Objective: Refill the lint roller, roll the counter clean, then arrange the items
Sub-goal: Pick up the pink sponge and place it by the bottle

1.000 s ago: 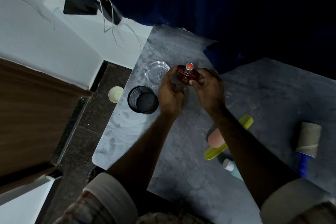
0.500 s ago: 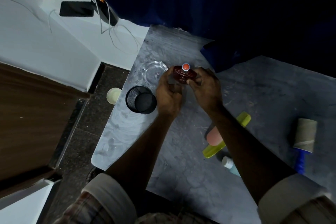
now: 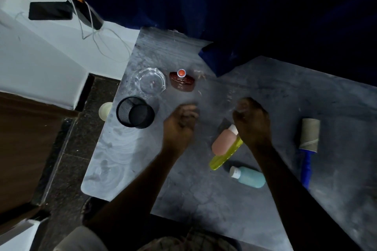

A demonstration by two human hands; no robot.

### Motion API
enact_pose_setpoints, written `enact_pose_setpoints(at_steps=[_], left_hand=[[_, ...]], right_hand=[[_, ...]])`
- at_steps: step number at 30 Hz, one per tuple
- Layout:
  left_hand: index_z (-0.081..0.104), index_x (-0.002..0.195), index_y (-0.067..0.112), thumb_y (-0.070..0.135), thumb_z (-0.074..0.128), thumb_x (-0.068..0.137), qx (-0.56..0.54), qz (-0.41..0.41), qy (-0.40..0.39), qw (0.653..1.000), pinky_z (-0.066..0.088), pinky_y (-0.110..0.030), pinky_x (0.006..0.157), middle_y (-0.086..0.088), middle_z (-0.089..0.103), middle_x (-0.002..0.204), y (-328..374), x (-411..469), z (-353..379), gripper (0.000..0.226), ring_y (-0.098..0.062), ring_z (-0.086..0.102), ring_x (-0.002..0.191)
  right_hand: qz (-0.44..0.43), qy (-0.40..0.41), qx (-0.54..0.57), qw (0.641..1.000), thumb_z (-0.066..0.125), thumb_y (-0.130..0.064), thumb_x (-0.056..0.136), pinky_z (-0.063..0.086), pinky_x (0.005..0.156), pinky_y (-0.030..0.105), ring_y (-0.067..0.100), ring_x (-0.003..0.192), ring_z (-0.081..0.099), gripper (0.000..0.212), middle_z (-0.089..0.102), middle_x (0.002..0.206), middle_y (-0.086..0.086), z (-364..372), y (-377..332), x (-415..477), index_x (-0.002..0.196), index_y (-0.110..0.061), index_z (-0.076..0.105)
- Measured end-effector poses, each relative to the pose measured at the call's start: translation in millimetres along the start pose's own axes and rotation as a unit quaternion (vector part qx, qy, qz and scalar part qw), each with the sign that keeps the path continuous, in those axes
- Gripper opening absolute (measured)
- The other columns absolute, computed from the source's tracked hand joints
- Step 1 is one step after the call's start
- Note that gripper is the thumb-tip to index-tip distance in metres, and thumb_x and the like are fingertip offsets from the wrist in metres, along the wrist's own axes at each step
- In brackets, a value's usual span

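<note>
Grey tabletop (image 3: 183, 179): at frame center, my left hand (image 3: 179, 122) and right hand (image 3: 252, 122) hover loosely curled, gripping nothing, below the brown bottle (image 3: 182, 82).

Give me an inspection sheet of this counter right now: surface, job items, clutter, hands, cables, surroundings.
Surface: grey counter, smudged, small debris near the back.
Job's things: lint roller, blue handle, lying at the right; brown bottle upright beside the glass ashtray; black mesh cup; pink bottle lying across a yellow-green case; teal bottle lying down.
Clutter: pale round object just off the counter's left edge.
Hands: left hand and right hand over the counter, fingers curled, motion-blurred; neither clearly grips anything.
Cables: white wires on the white ledge.
Surroundings: phone on the ledge; blue curtain behind.
</note>
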State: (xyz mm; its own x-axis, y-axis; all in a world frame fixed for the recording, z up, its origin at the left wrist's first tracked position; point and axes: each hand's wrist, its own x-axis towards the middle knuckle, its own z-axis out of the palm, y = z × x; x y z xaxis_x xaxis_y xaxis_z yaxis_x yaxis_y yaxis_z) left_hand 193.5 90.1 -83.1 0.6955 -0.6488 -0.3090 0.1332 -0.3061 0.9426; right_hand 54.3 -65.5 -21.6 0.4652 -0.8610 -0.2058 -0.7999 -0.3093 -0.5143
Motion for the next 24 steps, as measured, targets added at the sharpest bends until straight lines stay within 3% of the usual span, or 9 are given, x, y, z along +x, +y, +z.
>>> enact_pose_setpoints(at_steps=[2,5,8,10,15,18,21,24], left_hand=[[0.075,0.118,0.005,-0.013,0.061,0.095,0.064,0.001,-0.039,0.997,0.057,-0.019,0.070,-0.004,0.079,0.095,-2,-18,13,0.033,-0.002,0.069,0.077],[0.077,0.117,0.009,0.014,0.077,0.088,0.151,-0.032,-0.116,0.981,0.062,-0.042,0.092,-0.009,0.082,0.103,5,-32,27,0.030,-0.026,0.078,0.097],[0.077,0.120,0.021,0.047,0.071,0.080,0.265,-0.038,-0.172,0.948,0.061,-0.042,0.092,0.000,0.082,0.111,12,-40,36,0.047,-0.025,0.077,0.106],[0.077,0.120,0.024,0.048,0.075,0.086,0.306,-0.020,-0.172,0.936,0.061,-0.041,0.091,0.003,0.081,0.113,10,-43,43,0.041,-0.023,0.077,0.106],[0.076,0.122,0.009,0.030,0.081,0.092,0.212,-0.071,-0.175,0.959,0.062,-0.040,0.092,-0.008,0.082,0.112,11,-37,37,0.037,-0.023,0.078,0.103],[0.074,0.120,0.006,0.031,0.080,0.088,0.147,-0.103,-0.128,0.975,0.063,-0.032,0.077,-0.015,0.080,0.113,16,-37,27,0.040,-0.024,0.078,0.096],[0.072,0.120,0.004,0.012,0.080,0.095,0.023,-0.167,-0.056,0.984,0.063,-0.026,0.055,-0.018,0.078,0.112,20,-34,17,0.028,-0.015,0.077,0.081],[0.073,0.119,0.004,0.010,0.073,0.099,-0.050,-0.179,-0.012,0.982,0.062,-0.026,0.054,-0.005,0.078,0.104,27,-31,3,0.021,-0.010,0.078,0.080]], right_hand=[[0.025,-0.030,-0.031,0.999,0.068,-0.019,0.083,0.052,0.091,0.038,0.029,0.104,0.067,0.026,0.072,0.108,0.008,-6,14,-22,0.109,-0.015,0.065],[0.068,-0.088,-0.058,0.992,0.069,-0.031,0.085,0.053,0.090,0.041,0.034,0.105,0.068,0.031,0.073,0.107,0.011,-3,22,-48,0.112,-0.018,0.063],[0.099,-0.122,-0.049,0.986,0.069,-0.036,0.084,0.053,0.090,0.043,0.034,0.107,0.067,0.036,0.074,0.106,0.011,6,24,-62,0.114,-0.018,0.058],[0.110,-0.118,-0.024,0.987,0.070,-0.036,0.084,0.053,0.089,0.042,0.034,0.107,0.067,0.040,0.073,0.106,0.010,10,22,-69,0.117,-0.019,0.056],[0.086,-0.092,0.039,0.991,0.071,-0.030,0.084,0.054,0.084,0.037,0.028,0.101,0.070,0.043,0.075,0.096,-0.004,13,16,-78,0.121,-0.024,0.052],[0.052,-0.103,0.106,0.988,0.070,-0.024,0.086,0.056,0.079,0.038,0.023,0.089,0.073,0.040,0.072,0.086,-0.010,13,12,-76,0.119,-0.035,0.050],[-0.026,-0.138,0.165,0.976,0.065,-0.009,0.084,0.058,0.085,0.039,0.012,0.095,0.072,0.056,0.072,0.101,-0.011,20,9,-71,0.129,-0.039,0.051],[-0.116,-0.149,0.154,0.970,0.058,-0.001,0.079,0.056,0.096,0.034,0.010,0.114,0.065,0.067,0.066,0.124,-0.004,38,2,-68,0.140,-0.028,0.050]])
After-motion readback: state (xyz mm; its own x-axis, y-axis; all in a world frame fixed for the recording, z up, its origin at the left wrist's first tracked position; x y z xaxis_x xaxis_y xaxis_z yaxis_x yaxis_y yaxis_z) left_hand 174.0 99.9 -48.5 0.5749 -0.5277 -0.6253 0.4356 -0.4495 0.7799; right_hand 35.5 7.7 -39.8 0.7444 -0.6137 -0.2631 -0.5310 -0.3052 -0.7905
